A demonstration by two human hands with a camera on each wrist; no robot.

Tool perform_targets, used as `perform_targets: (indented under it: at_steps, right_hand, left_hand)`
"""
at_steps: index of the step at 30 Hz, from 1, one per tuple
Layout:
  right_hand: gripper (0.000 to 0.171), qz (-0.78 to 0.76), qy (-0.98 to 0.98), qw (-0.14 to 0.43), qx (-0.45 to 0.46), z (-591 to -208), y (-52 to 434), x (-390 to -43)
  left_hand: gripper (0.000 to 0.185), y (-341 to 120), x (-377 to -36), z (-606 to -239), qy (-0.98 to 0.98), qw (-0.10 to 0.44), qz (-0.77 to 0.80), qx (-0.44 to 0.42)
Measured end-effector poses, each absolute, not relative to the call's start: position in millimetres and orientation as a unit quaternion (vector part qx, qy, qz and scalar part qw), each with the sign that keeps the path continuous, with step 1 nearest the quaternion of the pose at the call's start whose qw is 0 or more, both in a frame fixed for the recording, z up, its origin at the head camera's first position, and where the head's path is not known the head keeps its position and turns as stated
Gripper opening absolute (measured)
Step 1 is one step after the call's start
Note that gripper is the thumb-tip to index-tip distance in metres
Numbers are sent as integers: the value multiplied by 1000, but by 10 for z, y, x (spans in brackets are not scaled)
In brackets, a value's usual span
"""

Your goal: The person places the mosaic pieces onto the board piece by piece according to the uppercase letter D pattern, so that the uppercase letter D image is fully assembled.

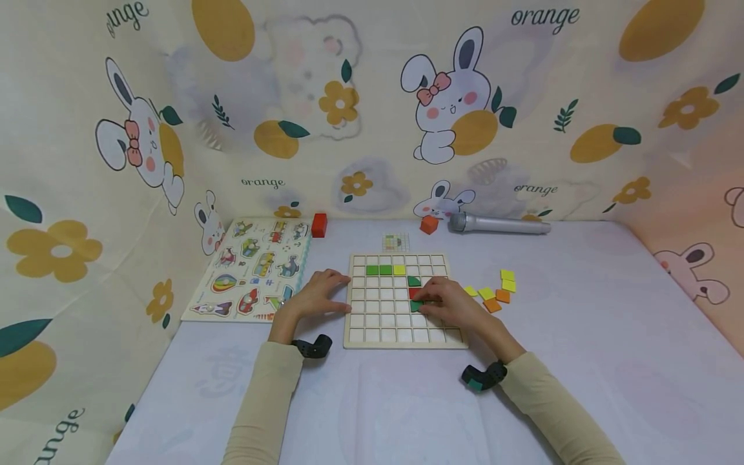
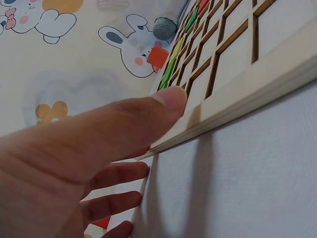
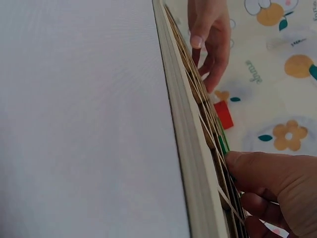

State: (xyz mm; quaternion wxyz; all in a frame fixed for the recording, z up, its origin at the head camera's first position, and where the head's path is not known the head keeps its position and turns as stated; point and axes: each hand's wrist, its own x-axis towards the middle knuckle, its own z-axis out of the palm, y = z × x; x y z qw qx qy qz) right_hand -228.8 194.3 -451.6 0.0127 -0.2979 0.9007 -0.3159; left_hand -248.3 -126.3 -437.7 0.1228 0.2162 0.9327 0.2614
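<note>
- Green tile [image 1: 416, 305] at mid grid board [image 1: 378, 342], pinched by right hand [image 1: 456, 305]; looks thin, light, stiff, best taken by its edges
- Left hand [image 1: 316, 294] flat, fingers straight, steadying board's left edge, holding nothing

Both arms reach forward in beige sleeves, a dark band strapped at each wrist. The left hand [image 1: 316, 294] lies palm down, fingers relaxed and spread a little, thumb stretched out straight in the left wrist view. The right hand [image 1: 453, 305] is lowered palm down too, fingers bent at the knuckles with the tips pressing downward, thumb tucked alongside.
</note>
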Motion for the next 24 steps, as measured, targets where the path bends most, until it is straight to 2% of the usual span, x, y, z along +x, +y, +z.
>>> perform_targets:
  at_steps: [10,24]
  right_hand:
    - [24,-329,904,-11,-273,-4451,2098,-2280]
    - [22,-311,925,-80,-204,-4409,2707,-2228]
  left_hand:
    - [66,-1260,-2496,-4387,935,122,252,218]
    - [67,-1262,-2494,-4384,935,117,249,225]
